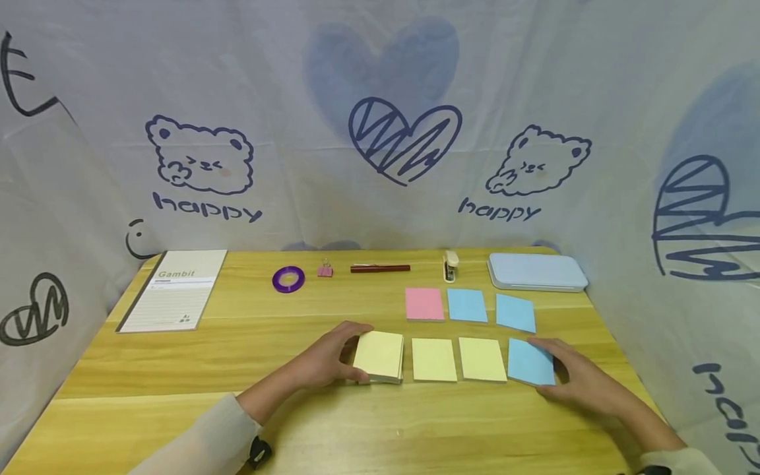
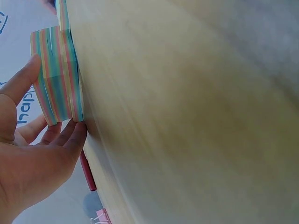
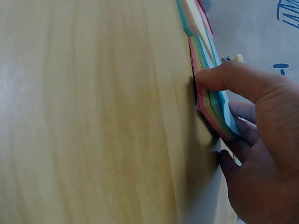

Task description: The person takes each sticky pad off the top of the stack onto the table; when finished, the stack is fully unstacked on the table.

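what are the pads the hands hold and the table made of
The yellow pad, gripped by the left hand, and the blue pad, gripped by the right hand, look like matte paper: the wrist views show thin stacked sheets in colour bands at their edges. The table looks like light wood or a wood-grain laminate, smooth with a slight sheen.

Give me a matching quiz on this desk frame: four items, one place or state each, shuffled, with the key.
Items:
1. notebook
2. tape roll
3. yellow pad
4. tin

Places or states:
A. back right of the table, shut
B. gripped by the left hand
C. back left corner, lying flat
D. beside the pink clip, on its left in the head view

Pairs: 1-C, 2-D, 3-B, 4-A
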Motion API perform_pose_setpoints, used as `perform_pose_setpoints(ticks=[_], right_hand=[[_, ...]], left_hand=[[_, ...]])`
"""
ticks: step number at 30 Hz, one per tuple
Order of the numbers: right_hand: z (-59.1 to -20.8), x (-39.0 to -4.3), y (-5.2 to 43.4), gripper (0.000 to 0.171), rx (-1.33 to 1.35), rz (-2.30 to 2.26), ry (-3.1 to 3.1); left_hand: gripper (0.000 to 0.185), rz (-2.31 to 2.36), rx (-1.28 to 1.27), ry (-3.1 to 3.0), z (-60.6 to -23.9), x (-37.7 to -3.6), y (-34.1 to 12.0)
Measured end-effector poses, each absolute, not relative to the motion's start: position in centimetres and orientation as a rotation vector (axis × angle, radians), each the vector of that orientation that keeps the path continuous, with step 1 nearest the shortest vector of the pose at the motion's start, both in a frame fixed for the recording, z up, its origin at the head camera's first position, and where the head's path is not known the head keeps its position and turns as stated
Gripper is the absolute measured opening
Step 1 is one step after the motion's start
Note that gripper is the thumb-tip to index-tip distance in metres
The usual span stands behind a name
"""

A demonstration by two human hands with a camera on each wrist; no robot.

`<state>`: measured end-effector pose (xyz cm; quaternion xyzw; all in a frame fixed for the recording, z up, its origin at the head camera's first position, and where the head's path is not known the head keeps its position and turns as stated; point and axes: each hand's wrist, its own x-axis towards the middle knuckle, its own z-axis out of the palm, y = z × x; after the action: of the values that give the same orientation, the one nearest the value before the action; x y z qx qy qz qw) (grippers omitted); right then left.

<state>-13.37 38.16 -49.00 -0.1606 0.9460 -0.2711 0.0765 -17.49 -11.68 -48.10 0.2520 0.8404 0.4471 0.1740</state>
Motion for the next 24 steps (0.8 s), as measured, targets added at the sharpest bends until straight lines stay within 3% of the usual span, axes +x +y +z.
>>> perform_pose_setpoints(ticks=[16,24], right_hand=[[-48.0,-13.6,37.4,0.089,-0.528,-0.767,2.836],[-45.8,-14.4,34.0,0.086,-0.646,-0.816,2.827]], left_hand=[[0.088,1.269,0.684,2.354,-48.2,-17.5,-11.9],[0.096,1.295,0.693,2.278,-48.0,-17.6,-12.2]])
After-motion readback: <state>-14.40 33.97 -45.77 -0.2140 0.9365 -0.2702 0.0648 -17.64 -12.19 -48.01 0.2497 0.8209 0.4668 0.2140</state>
